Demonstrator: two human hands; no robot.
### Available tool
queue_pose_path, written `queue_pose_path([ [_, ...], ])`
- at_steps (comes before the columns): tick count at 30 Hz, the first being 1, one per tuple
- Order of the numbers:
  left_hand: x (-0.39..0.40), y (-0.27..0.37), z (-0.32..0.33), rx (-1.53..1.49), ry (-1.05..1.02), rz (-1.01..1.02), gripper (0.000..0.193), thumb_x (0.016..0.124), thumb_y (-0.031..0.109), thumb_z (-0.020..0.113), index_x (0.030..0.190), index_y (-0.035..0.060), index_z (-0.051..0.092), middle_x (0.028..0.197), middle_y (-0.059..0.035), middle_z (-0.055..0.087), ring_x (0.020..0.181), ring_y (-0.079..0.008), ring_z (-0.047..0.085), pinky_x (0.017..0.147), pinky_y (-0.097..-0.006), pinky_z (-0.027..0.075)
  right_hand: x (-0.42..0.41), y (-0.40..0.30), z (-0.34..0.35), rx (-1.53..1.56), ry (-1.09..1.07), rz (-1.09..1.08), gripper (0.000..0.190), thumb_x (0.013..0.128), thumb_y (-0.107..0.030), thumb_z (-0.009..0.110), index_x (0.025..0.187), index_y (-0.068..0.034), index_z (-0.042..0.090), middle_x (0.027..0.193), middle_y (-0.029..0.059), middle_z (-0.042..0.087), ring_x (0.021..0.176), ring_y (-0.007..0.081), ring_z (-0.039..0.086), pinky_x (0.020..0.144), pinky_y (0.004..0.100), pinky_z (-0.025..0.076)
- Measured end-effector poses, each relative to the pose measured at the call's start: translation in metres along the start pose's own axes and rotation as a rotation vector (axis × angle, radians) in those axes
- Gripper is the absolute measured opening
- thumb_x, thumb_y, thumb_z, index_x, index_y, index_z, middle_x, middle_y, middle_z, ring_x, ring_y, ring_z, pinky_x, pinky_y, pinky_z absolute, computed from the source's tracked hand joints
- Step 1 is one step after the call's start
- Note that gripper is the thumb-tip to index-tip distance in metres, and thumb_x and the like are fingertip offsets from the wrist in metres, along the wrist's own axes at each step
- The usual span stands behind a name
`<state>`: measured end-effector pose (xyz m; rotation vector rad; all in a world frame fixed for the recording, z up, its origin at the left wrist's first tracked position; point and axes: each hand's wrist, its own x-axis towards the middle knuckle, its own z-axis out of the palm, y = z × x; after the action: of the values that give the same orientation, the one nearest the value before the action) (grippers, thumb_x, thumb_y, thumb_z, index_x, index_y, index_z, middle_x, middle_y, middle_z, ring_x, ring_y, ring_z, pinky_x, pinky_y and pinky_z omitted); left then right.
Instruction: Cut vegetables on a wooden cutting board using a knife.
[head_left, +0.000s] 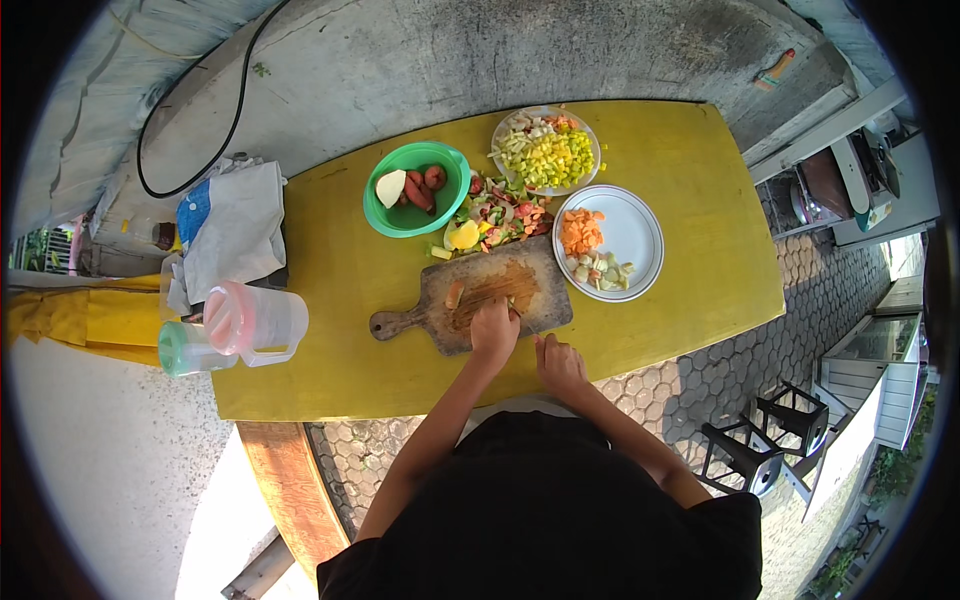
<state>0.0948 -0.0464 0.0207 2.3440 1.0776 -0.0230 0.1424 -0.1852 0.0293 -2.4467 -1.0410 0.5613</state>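
Note:
My left hand (495, 328) rests over a wooden cutting board (551, 292), its fingertips on a small piece of produce (512, 303) that they mostly hide. In my right hand (562, 365), by the board's near edge, is a knife (532, 327); its thin blade points towards the left fingers. A reddish-brown chunk of produce (454, 295) lies on the board, left of my left hand. Just right of the board, a white plate (637, 225) holds diced orange pieces (582, 231), perhaps carrot, and pale chopped pieces (600, 270). The board's surface is stained brown.
Behind the board lies a heap of peelings (499, 214). A green bowl (373, 199) holds reddish produce and a white piece. Another plate (595, 169) bears diced yellow, green and pale pieces. Plastic pitchers (259, 322) stand at the yellow table's (337, 382) left end; a concrete wall (420, 67) runs behind.

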Motion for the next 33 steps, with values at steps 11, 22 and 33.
queue_pose_path([
  [11,0.001,-0.034,-0.017,0.142,0.416,0.250,0.024,0.077,0.008,0.061,0.102,0.0078,0.065,0.099,-0.0115,0.055,0.090,-0.0247,0.058,0.075,-0.0391,0.051,0.013,0.026,-0.005,0.134,0.001,0.095,0.043,0.092,-0.033,0.040,0.068,0.001,0.054,0.061,0.0266,0.056,0.059,0.0444,0.057,0.055,0.0510,0.046],
  [22,-0.007,-0.019,-0.009,-0.150,0.071,0.007,0.022,0.078,0.021,0.064,0.088,0.0015,0.064,0.090,-0.0130,0.058,0.076,-0.0261,0.060,0.066,-0.0366,0.051,0.001,0.025,0.006,0.194,-0.003,0.048,0.039,0.090,-0.031,0.045,0.067,-0.001,0.055,0.058,0.0241,0.056,0.056,0.0426,0.057,0.053,0.0503,0.047],
  [33,0.014,-0.018,-0.016,0.151,-0.184,0.154,0.011,0.080,0.005,0.058,0.076,-0.0039,0.064,0.081,-0.0175,0.056,0.076,-0.0295,0.059,0.065,-0.0387,0.052,0.007,-0.006,-0.028,-0.066,0.030,-0.056,0.040,0.089,-0.032,0.046,0.062,-0.004,0.055,0.054,0.0199,0.057,0.052,0.0368,0.059,0.049,0.0445,0.049],
])
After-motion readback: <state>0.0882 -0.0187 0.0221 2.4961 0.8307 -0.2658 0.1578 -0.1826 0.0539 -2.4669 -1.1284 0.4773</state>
